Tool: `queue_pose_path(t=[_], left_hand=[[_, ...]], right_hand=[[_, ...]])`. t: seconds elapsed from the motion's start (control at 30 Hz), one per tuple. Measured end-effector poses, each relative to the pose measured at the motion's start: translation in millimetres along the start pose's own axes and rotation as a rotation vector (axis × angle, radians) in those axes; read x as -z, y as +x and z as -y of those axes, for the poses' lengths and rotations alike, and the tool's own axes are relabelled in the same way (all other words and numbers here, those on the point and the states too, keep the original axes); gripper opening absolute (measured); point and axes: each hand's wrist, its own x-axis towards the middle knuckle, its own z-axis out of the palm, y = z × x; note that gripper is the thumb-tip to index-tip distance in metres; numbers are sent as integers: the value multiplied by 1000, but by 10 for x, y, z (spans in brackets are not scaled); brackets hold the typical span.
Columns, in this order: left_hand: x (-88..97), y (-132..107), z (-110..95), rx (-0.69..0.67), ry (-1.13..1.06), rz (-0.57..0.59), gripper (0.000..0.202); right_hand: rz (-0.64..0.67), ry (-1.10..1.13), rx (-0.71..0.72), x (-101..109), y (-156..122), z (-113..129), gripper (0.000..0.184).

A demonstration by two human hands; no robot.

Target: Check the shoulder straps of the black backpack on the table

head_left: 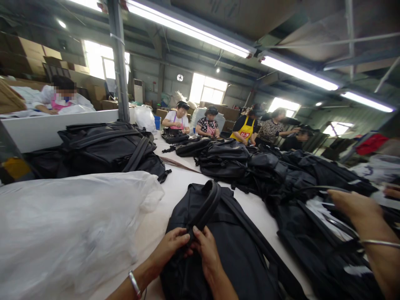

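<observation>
A black backpack (218, 241) lies on the pale table right in front of me. Its thick shoulder strap (208, 204) arches up from the top edge and comes down to my fingers. My left hand (173, 243), with a silver bangle on the wrist, pinches the strap between thumb and fingers. Close beside it, my right hand (204, 250) is closed on the same strap, its thumb on top. The fingertips of both hands almost meet there and partly hide the strap. A second strap (250, 229) runs down the backpack's right side.
Clear plastic bags (71, 229) heap up at left, before a pile of black backpacks (103, 146). More backpacks (225, 158) cover the table's far side and right. A co-worker's hand (356, 206) grips a strap close at right. Several people work farther back, near a metal post (118, 62).
</observation>
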Motion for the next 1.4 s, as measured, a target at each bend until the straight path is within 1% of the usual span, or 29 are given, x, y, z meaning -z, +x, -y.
queue_pose_path(t=[0.1, 0.17, 0.23, 0.3, 0.4, 0.47, 0.53, 0.6, 0.7, 0.77, 0.83, 0.93, 1.03, 1.1, 1.2, 1.33, 1.4], left_hand=[[-20, 13, -9, 8, -14, -36, 38], [-20, -3, -18, 13, -65, -18, 33], [-12, -37, -38, 10, -117, 4, 29], [0, -78, -68, 11, -157, 2, 26], [19, -117, -110, 51, -252, 6, 35], [30, -116, -119, 72, -309, 23, 43], [32, -95, -113, 61, -281, 39, 39], [22, -58, -95, 57, -192, 23, 34], [-7, 19, -47, 75, -97, -80, 32], [-28, 77, 0, 49, -75, -151, 32], [-48, 129, 50, 13, -73, -188, 30], [-79, 169, 108, -34, -76, -234, 27], [-104, 160, 122, -63, -82, -268, 27], [-111, 141, 111, -73, -87, -267, 28], [-105, 116, 86, -74, -94, -235, 26], [-95, 112, 67, -67, -115, -204, 22], [-96, 113, 59, -60, -116, -196, 23]], right_hand=[[40, -9, 26, -37, -101, -37, 40], [54, -25, 39, -56, -158, -71, 37], [43, -62, 52, -75, -201, -87, 35], [24, -99, 67, -97, -236, -69, 36], [43, -104, 75, -123, -280, 9, 39], [69, -56, 62, -127, -310, 73, 42], [79, 8, 33, -118, -342, 124, 43], [84, 66, 0, -100, -380, 156, 41], [112, 127, -44, -71, -449, 178, 37], [135, 160, -61, -55, -497, 188, 36], [122, 182, -81, -42, -534, 195, 37], [66, 188, -117, -40, -548, 179, 41], [75, 185, -117, -68, -516, 113, 44], [91, 186, -97, -88, -483, 52, 46], [115, 178, -93, -89, -444, -17, 46], [191, 140, -104, -58, -442, -34, 42], [193, 132, -96, -51, -449, -34, 40]])
